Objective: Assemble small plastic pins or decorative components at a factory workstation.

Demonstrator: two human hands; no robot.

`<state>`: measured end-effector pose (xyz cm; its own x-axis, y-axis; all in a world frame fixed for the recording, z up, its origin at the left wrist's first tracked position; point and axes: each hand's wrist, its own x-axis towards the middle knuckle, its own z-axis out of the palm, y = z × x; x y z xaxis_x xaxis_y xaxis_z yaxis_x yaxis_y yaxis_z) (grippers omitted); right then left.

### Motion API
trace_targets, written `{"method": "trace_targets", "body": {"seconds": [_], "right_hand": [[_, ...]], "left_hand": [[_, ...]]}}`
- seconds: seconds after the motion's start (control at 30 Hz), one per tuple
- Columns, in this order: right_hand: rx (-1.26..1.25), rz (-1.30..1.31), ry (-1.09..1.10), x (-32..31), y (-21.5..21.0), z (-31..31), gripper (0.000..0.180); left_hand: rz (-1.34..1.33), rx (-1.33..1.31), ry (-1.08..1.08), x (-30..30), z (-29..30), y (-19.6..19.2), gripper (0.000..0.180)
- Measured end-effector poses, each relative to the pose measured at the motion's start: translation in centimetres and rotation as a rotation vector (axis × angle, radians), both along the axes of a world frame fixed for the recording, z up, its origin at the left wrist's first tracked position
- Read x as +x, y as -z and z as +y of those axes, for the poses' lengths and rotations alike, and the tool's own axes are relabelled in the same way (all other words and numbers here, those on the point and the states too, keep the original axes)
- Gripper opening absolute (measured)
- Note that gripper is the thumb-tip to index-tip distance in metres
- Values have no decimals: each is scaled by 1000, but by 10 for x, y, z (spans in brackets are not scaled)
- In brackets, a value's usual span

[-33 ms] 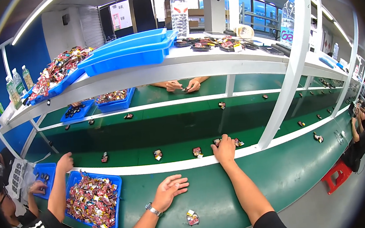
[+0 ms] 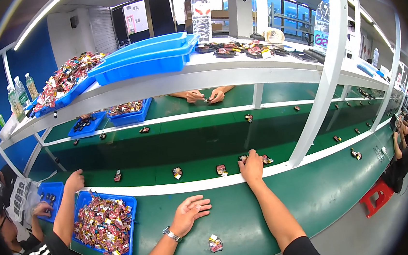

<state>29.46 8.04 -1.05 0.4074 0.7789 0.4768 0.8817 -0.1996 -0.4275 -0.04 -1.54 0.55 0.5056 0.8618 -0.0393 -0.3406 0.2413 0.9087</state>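
Observation:
My right hand (image 2: 251, 167) reaches over the white rail onto the dark green belt. Its fingers curl down around a small black piece with red and white labels (image 2: 242, 158); the grip itself is partly hidden. Another such labelled piece (image 2: 267, 159) lies just right of those fingers. Palm turned inward, my left hand (image 2: 191, 215) hovers above the green worktop (image 2: 164, 204), empty with its fingers loosely apart. A watch with a metal band (image 2: 171, 234) is on that wrist. Nearer to me, one labelled piece (image 2: 215, 243) rests on the worktop between my forearms.
A blue bin (image 2: 135, 216) heaped with labelled pieces stands at left, beside a co-worker's arm (image 2: 65, 207). More pieces (image 2: 177, 173) lie along the belt. A white post (image 2: 320, 93) rises at right; a shelf (image 2: 238, 71) with blue trays spans above. Another person's hands (image 2: 206, 96) work opposite.

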Motion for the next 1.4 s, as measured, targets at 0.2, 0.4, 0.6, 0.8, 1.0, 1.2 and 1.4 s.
{"method": "trace_targets", "body": {"seconds": [0.2, 0.4, 0.6, 0.8, 1.0, 1.2, 1.4], "right_hand": [[113, 351, -476, -22, -15, -32, 50], [-110, 249, -1153, -63, -68, -105, 59], [-281, 256, -1180, -87, -73, -124, 58], [-58, 261, -1134, -93, -54, -121, 46], [0, 251, -1009, -97, -49, -125, 27], [-10, 172, -1038, -99, -47, -126, 23], [25, 72, -1028, -99, -51, -124, 15]], "left_hand": [[30, -46, -27, -3, -4, 0, 36], [34, -101, 95, -7, 2, 0, 42], [115, -90, 225, -10, 1, -1, 42], [50, -115, 130, -7, 0, 4, 34], [38, -128, 53, -4, -4, -2, 28], [2, -146, 45, -6, -3, 0, 26], [22, -138, 40, -4, -3, -3, 31]]}}
